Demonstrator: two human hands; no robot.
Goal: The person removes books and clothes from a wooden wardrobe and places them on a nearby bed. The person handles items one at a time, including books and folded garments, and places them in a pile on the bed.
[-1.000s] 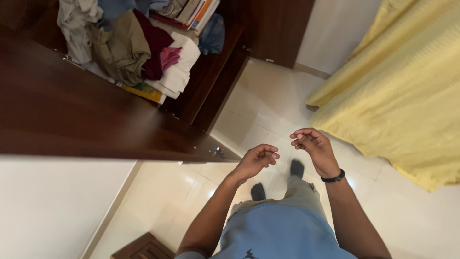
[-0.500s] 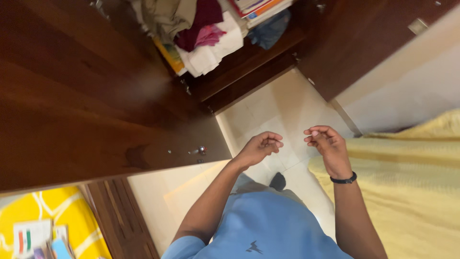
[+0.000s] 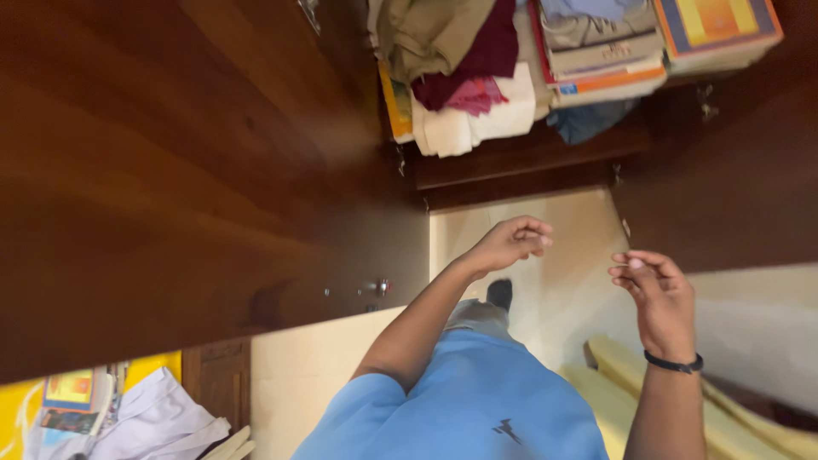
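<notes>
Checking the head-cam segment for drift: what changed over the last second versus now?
The view swung: the wardrobe shelf of folded clothes and stacked books now sits top centre, the open wardrobe door fills the left, and the yellow bedspread slid to bottom right. Left hand and right hand drew slightly apart. Unchanged: both empty, fingers loosely curled.

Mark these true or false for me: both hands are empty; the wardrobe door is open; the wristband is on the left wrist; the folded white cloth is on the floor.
1. Both hands are empty. True: the left hand and the right hand hold nothing, fingers loosely curled.
2. The wardrobe door is open. True: the shelf inside shows.
3. The black wristband is on the left wrist. False: it is on the right wrist.
4. The folded white cloth lies on the floor. False: it sits on the wardrobe shelf, under a maroon garment.
</notes>
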